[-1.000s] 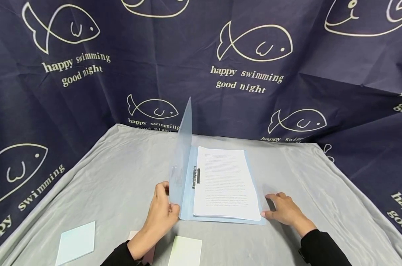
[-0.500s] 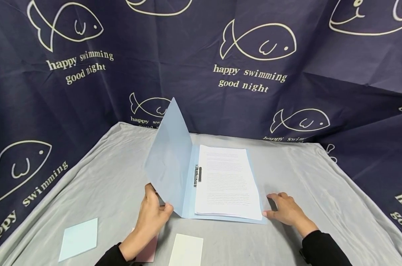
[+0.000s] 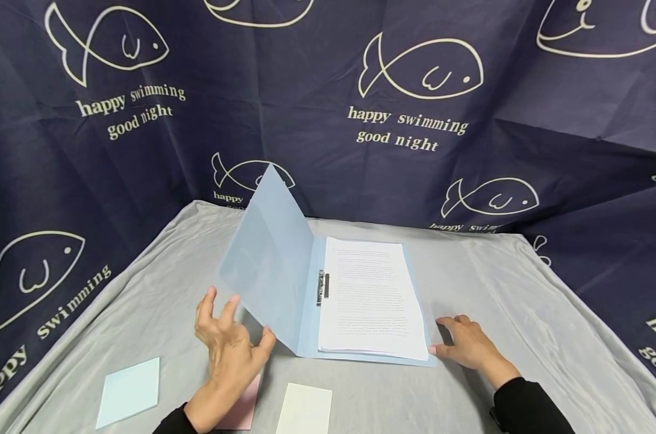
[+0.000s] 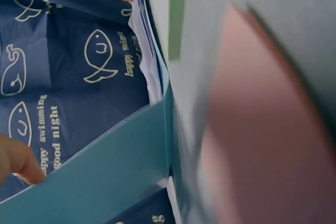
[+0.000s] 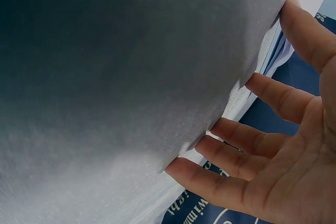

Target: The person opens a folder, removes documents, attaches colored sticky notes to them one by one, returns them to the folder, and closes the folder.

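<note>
A light blue file folder (image 3: 268, 259) lies on the grey cloth, its front cover tilted up and leaning left. Inside, a stack of printed paper (image 3: 368, 301) sits beside a dark metal clip (image 3: 323, 286) at the spine. My left hand (image 3: 224, 349) is at the cover's lower left edge, fingers spread; the thumb touches the edge. In the left wrist view the folder's cover (image 4: 115, 161) slants below the left fingers. My right hand (image 3: 468, 346) rests by the folder's lower right corner, thumb at its edge. The right wrist view shows that hand's fingertips (image 5: 176, 166) on the cloth.
A light blue square pad (image 3: 128, 392) lies at front left. A pink pad (image 3: 243, 407) is partly hidden under the left wrist, and a pale yellow-green pad (image 3: 304, 410) lies to its right. Behind the table hangs a navy fish-print curtain (image 3: 317, 78).
The folder's cover has swung from nearly upright toward the left. My left hand moved left with it, and its fingers have come off the cover and spread. The right hand has stayed put.
</note>
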{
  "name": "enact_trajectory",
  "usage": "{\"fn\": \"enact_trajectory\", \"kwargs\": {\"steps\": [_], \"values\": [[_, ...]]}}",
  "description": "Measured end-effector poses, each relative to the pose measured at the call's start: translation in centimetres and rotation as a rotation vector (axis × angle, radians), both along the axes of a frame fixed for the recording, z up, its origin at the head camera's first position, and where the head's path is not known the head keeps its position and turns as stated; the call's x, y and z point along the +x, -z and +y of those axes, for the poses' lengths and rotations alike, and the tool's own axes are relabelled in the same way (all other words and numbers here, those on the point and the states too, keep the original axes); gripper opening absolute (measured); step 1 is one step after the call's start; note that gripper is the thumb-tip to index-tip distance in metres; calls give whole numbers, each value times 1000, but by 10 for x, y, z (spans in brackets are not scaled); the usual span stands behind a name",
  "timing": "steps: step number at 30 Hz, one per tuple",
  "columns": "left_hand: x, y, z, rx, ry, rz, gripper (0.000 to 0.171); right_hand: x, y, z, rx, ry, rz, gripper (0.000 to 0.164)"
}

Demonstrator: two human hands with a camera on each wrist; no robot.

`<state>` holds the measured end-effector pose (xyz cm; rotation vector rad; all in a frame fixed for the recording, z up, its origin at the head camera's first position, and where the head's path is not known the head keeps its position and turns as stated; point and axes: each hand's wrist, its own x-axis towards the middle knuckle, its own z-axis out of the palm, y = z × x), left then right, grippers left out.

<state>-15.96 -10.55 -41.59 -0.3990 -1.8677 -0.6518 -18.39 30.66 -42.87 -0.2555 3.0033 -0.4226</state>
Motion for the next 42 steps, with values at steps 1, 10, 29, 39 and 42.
{"fn": "enact_trajectory", "kwargs": {"steps": [1, 10, 29, 39, 42], "values": [[-1, -2, 0, -20, -26, 26, 70, 0, 0, 0, 1, 2, 0, 69], [-3, -14, 0, -197, -237, 183, 41, 1, -1, 0, 11, 3, 10, 68], [-3, -10, -7, -265, -357, 209, 48, 2, 0, -2, -3, 0, 13, 69], [0, -6, -14, -227, -346, 141, 47, 2, 0, 0, -8, -3, 13, 69], [3, -2, -18, -202, -344, 76, 49, 2, 0, 0, -11, -3, 9, 69]]}}
